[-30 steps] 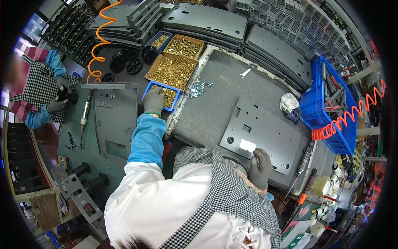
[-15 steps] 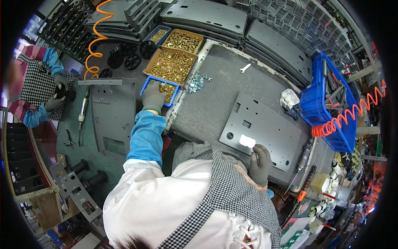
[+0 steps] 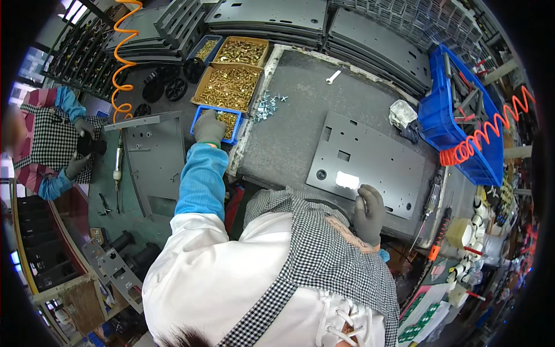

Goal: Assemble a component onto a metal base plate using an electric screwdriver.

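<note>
Left hand [image 3: 209, 128] was in blue tray [image 3: 220, 109] of screws [image 3: 229, 120], couldn't tell grip; right hand [image 3: 369, 216] lay slack, unclenched, at plate [image 3: 373, 156] edge.

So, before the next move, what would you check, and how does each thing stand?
1. Left hand at the small blue tray: ok.
2. One of the tray's brass-coloured fasteners held: cannot tell, the grip is hidden.
3. Perforated grey panel lying flat on the bench: ok.
4. Right hand touching the panel: cannot tell, it is at the near edge.
5. Wrench clear of the panel: ok.
6. Small silvery hardware contained: not ok, scattered loose.
</note>
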